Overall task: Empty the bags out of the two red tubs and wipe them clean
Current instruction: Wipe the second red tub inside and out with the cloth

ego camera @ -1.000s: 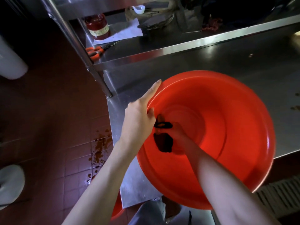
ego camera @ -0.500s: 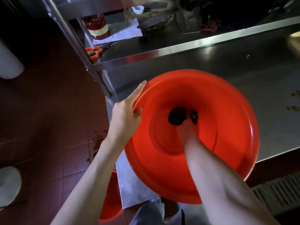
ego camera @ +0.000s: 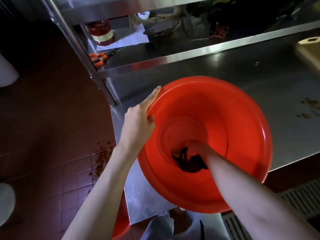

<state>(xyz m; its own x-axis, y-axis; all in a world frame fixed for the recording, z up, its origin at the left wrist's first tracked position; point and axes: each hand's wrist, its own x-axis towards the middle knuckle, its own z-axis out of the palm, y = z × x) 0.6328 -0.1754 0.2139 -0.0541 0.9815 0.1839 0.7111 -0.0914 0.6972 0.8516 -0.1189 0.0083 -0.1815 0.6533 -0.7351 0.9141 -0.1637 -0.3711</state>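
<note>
A big red tub [ego camera: 242,129] stands tilted toward me on the steel table's front left corner. My left hand [ego camera: 138,125] grips its left rim, thumb inside, index finger stretched along the rim. My right hand [ego camera: 199,149] is down inside the tub and holds a dark cloth [ego camera: 188,163] against the near part of the bottom. The fingers are partly hidden by the cloth. A second red tub [ego camera: 121,224] peeks out below the table's edge on the floor, mostly hidden by my left arm.
The steel table [ego camera: 259,80] has brown stains [ego camera: 308,108] at its right. A shelf above holds a red jar [ego camera: 102,34], paper, orange-handled scissors [ego camera: 97,58] and dark items. Brown spill marks [ego camera: 102,156] lie on the red floor tiles left of the table.
My right hand has swept the dark cloth from the far middle of the tub's bottom back to the near side. The left hand kept its grip on the rim.
</note>
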